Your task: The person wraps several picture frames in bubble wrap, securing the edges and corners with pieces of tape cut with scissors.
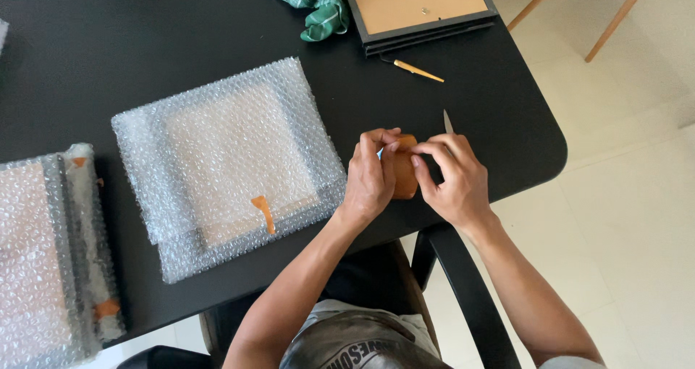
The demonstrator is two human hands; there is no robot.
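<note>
Both of my hands hold a roll of brown packing tape (405, 172) just above the black table (145, 43), near its front right edge. My left hand (369, 174) wraps the roll from the left. My right hand (450, 177) pinches at the roll's top edge with thumb and fingers. A flat square item wrapped in bubble wrap (232, 159) lies left of my hands, with a short strip of brown tape (264, 213) stuck on its near edge.
A second bubble-wrapped bundle (51, 253) lies at the far left. A stack of dark picture frames (423, 14), a green cloth (315, 0), a thin yellow-handled tool (416, 70) and a blade tip (448, 121) sit farther back. A chair armrest (463, 289) is below my right hand.
</note>
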